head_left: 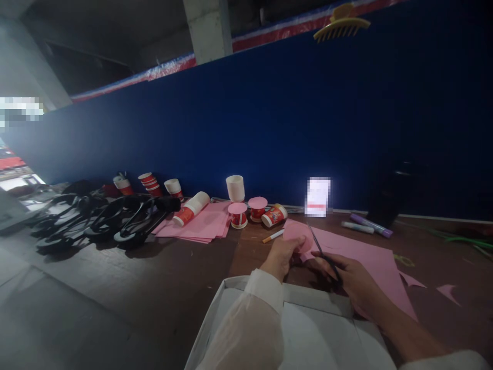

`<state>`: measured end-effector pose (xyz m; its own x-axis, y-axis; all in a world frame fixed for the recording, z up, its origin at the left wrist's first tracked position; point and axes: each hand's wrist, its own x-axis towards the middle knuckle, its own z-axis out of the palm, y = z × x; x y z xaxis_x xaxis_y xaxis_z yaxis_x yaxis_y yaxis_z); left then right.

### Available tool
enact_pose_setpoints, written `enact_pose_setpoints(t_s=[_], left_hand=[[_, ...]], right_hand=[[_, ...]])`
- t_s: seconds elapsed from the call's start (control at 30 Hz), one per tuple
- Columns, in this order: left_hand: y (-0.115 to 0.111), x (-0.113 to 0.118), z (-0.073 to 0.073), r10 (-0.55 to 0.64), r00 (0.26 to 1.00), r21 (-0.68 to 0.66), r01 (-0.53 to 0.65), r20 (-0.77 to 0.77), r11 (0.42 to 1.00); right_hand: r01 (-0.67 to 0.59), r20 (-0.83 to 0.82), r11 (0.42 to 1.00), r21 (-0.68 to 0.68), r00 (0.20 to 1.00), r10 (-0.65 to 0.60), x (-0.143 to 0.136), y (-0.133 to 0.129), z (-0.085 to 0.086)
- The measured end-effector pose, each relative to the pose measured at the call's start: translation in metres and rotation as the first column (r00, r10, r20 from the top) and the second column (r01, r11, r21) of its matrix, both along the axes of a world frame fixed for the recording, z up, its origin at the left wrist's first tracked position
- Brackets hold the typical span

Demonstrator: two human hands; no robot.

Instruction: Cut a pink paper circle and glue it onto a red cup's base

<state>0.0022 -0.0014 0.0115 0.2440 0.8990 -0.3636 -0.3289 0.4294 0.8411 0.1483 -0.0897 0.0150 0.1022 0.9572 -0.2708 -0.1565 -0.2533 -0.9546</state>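
Observation:
My left hand (283, 254) is closed on a piece of pink paper (295, 234) with a rounded edge. Dark-handled scissors (323, 257) are in my right hand (348, 277), their blades pointing up beside the piece's right edge. Beneath and to the right lies a larger pink sheet (365, 262). Two small pink scraps (450, 293) rest at the far right. Left of my hands, pink discs (238, 208) top two red cups (257, 213), and another red cup (275, 216) lies on its side near an orange-and-white stick (272, 236).
Pink sheets (204, 226) lie under a tipped cup stack (191, 209). Black strapped gear (111, 221) covers the left side. An open white box (308, 329) sits below my arms. Markers (372, 224) are at right, before a blue partition (231, 128).

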Motion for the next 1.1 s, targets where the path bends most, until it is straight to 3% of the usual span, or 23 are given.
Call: enact_pose_setpoints(t_s=[0.13, 0.5, 0.93, 1.1], left_hand=[[-0.001, -0.001, 0.003, -0.021, 0.998, -0.009, 0.021, 0.056, 1.000], [-0.003, -0.001, 0.008, 0.039, 0.999, -0.042, -0.038, 0.023, 0.998], [0.003, 0.000, 0.000, 0.032, 0.998, -0.018, -0.031, 0.050, 0.999], [0.006, -0.001, -0.006, 0.038, 0.996, 0.003, -0.038, 0.075, 0.999]], right_hand=[[-0.021, -0.030, 1.000, -0.008, 0.999, 0.021, 0.000, 0.000, 0.000], [-0.011, -0.020, 1.000, -0.020, 1.000, 0.010, -0.003, -0.002, 0.009], [0.003, 0.108, 1.000, -0.027, 0.994, 0.000, -0.004, -0.001, 0.011], [-0.032, 0.175, 0.999, -0.028, 0.984, 0.036, 0.000, 0.001, 0.004]])
